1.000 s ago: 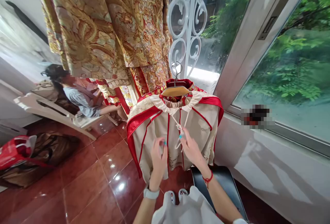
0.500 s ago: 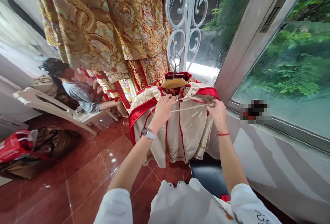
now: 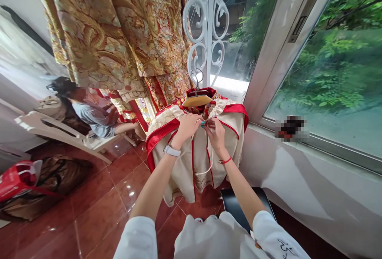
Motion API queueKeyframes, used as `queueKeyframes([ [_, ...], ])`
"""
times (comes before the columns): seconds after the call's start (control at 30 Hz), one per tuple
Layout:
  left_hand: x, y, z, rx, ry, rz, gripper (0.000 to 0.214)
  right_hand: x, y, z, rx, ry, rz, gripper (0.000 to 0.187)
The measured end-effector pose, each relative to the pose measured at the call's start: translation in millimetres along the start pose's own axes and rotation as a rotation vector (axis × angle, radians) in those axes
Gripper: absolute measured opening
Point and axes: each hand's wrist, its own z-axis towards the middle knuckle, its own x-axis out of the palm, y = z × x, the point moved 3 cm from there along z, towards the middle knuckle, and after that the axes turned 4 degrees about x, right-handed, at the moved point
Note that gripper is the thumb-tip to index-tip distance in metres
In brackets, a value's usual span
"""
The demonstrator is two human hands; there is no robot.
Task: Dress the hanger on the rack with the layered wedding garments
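A cream garment with red trim (image 3: 180,171) hangs on a wooden hanger (image 3: 195,100) with a dark wire hook. Both of my hands meet at its neck opening, below the hanger. My left hand (image 3: 189,127) is closed at the neckline, fingertips pinched on a cream cord (image 3: 207,171). Close beside it, my right hand (image 3: 216,133) is bent with its fingertips pinched on the same cord. A slack length of cord loops down over the garment's front. A small teal spot shows between the fingertips; what it is I cannot tell.
Gold and red embroidered robes (image 3: 119,32) hang at the upper left. A white scrollwork stand (image 3: 209,24) rises behind the hanger, beside a window (image 3: 337,72). A black seat (image 3: 238,207) stands below. To the left, a person (image 3: 95,113) sits on a white chair (image 3: 59,131) near bags (image 3: 59,175).
My right hand has moved left from the garment's shoulder to the neckline, next to my left hand. The cord, stretched between the hands before, now hangs slack in a loop.
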Motion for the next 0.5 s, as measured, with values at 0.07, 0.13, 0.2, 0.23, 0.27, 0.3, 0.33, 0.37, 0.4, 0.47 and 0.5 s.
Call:
queueKeyframes([
  [0.07,0.6,3,2,0.017,0.019,-0.020,0.030,-2,-11,4,-0.035,0.045,0.032,0.014],
  [0.13,1.1,6,3,0.034,0.028,-0.037,0.031,-7,-14,4,-0.075,0.051,0.037,0.018],
  [0.2,1.3,8,3,0.043,0.029,-0.043,0.031,-11,-9,0,-0.090,0.018,0.032,0.018],
  [0.23,1.4,9,3,0.046,0.027,-0.042,0.031,-11,-5,-2,-0.079,0.005,0.031,0.017],
  [0.27,1.3,9,3,0.050,0.025,-0.040,0.032,-10,-1,-4,-0.056,-0.001,0.028,0.015],
  [0.3,1.2,9,2,0.056,0.022,-0.037,0.032,-8,2,-6,-0.025,-0.006,0.019,0.014],
  [0.33,1.2,9,1,0.060,0.019,-0.035,0.032,-6,6,-7,0.009,-0.012,0.001,0.015],
  [0.37,1.0,9,0,0.063,0.013,-0.033,0.032,-4,8,-8,0.041,-0.015,-0.025,0.016],
  [0.4,0.9,8,-1,0.062,0.006,-0.030,0.031,-3,11,-8,0.066,-0.015,-0.057,0.018],
  [0.47,0.5,8,-3,0.059,-0.014,-0.022,0.031,-1,15,-8,0.102,-0.022,-0.113,0.022],
  [0.5,0.3,7,-4,0.059,-0.022,-0.018,0.031,0,16,-8,0.114,-0.035,-0.131,0.023],
])
